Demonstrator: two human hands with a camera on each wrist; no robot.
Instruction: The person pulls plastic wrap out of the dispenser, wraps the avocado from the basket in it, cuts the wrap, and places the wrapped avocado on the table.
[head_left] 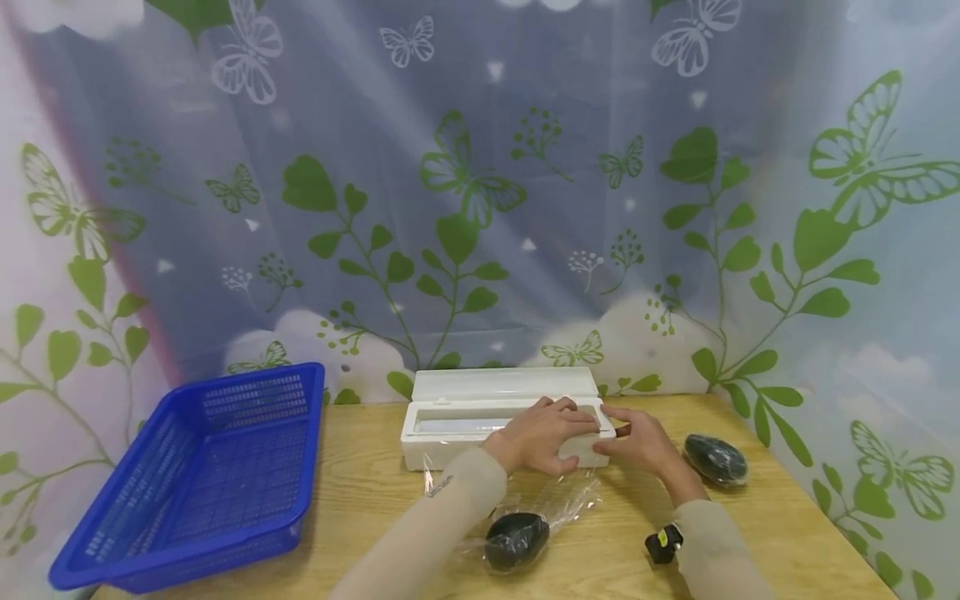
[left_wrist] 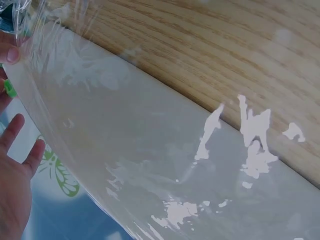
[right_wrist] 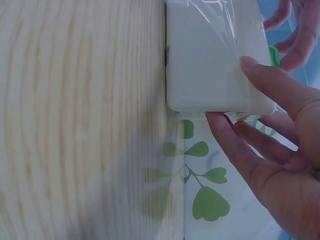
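Observation:
A white cling film box point(head_left: 450, 454) stands at the back of the table, its lid point(head_left: 502, 383) tipped up behind it. Clear film point(head_left: 573, 500) comes over the front wall and spreads on the wood, reaching a dark green avocado-like fruit point(head_left: 517, 542). My right hand point(head_left: 641, 442) grips the box's right end, thumb on the front wall and fingers round the end in the right wrist view. Above the box's right part is my left hand point(head_left: 543, 433), fingers extended and spread, near a small green piece point(right_wrist: 274, 56) at the box's edge.
To the left sits a blue plastic basket point(head_left: 315, 467) with meshed sides. A second dark green fruit in clear wrap point(head_left: 715, 459) lies to the right of my right hand. A patterned curtain point(head_left: 480, 250) hangs right behind the table point(head_left: 367, 517).

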